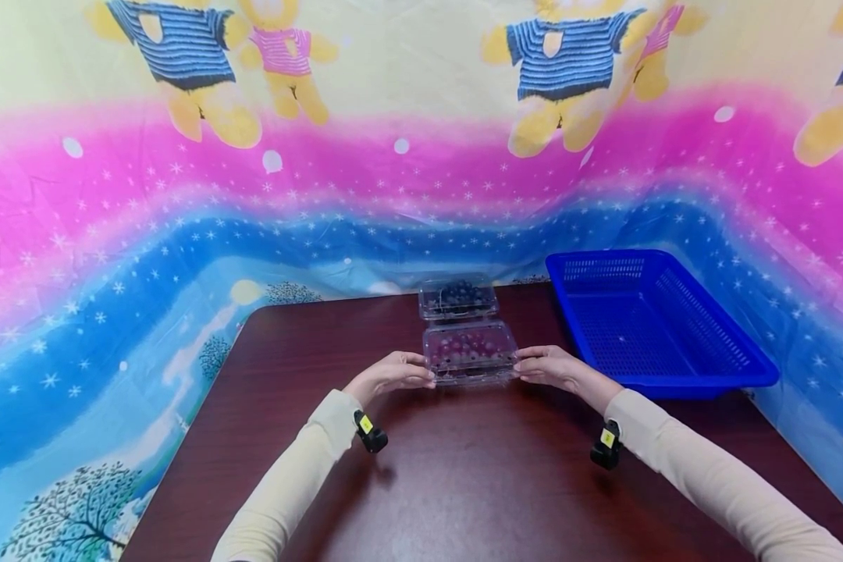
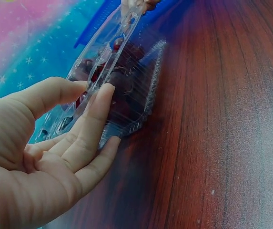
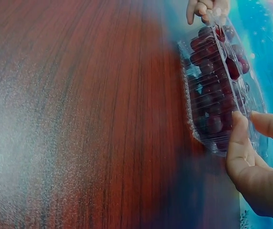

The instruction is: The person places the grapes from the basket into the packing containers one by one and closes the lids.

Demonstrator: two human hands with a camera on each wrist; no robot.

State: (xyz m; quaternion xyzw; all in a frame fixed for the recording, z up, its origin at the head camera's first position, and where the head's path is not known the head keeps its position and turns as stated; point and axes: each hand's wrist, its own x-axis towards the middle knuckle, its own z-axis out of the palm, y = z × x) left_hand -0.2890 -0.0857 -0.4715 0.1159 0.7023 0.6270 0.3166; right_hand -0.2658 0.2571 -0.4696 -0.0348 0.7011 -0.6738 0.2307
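A clear plastic clamshell box of red grapes [image 1: 469, 349] is at the middle of the table, between both hands. My left hand [image 1: 396, 372] pinches its left end; in the left wrist view the thumb and fingers [image 2: 98, 112] meet at the box's rim. At the opposite end my right hand [image 1: 549, 368] pinches the rim, with its thumb and fingers [image 3: 238, 136] showing in the right wrist view. Just behind stands another clear box with dark, round fruit [image 1: 460, 300]. Whether the grape box's underside touches the table cannot be told.
A blue slotted plastic basket [image 1: 621, 339] stands at the back right, close to my right forearm. The dark red wooden table [image 1: 457, 476] meets a printed cloth backdrop [image 1: 365, 234] at its far edge.
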